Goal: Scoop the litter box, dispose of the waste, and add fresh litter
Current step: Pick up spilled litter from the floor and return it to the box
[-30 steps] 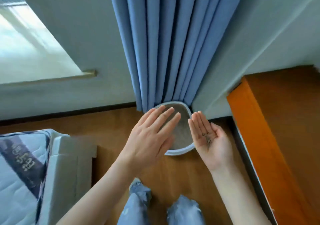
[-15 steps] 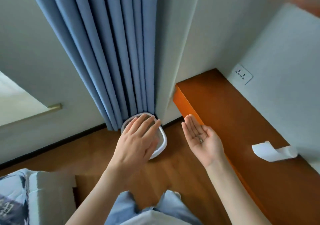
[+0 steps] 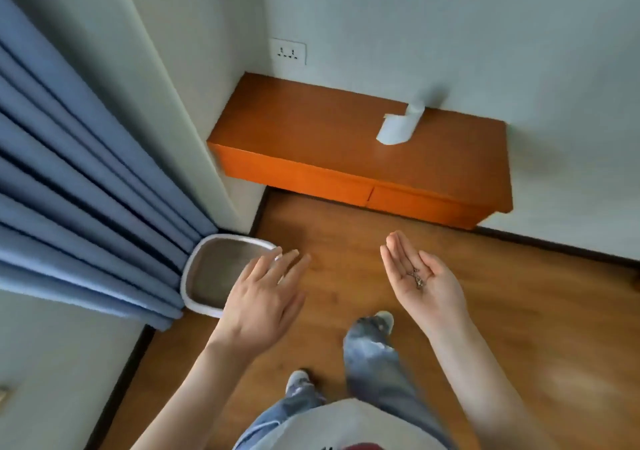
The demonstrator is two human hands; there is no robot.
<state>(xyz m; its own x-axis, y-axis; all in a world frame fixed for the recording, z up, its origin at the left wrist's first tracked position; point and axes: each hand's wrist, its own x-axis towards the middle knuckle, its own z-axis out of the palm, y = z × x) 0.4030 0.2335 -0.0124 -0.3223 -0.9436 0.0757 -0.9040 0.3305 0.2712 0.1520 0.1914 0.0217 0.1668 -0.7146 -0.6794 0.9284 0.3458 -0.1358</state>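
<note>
Head view: I see the right hand (image 3: 424, 276) palm up, fingers straight and together, cupping a few dark bits of waste (image 3: 416, 278) in the palm. The left hand (image 3: 265, 299) is palm down, fingers loosely spread, holding nothing, over the litter box (image 3: 204, 273) rim. The box sits at nine o'clock against the curtain (image 3: 79, 186); a bench (image 3: 346, 151) stands at twelve.

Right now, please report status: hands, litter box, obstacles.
Left hand open, above litter box rim. Right hand open, palm up, carrying dark bits. Curtain overhangs the box's far side.
</note>
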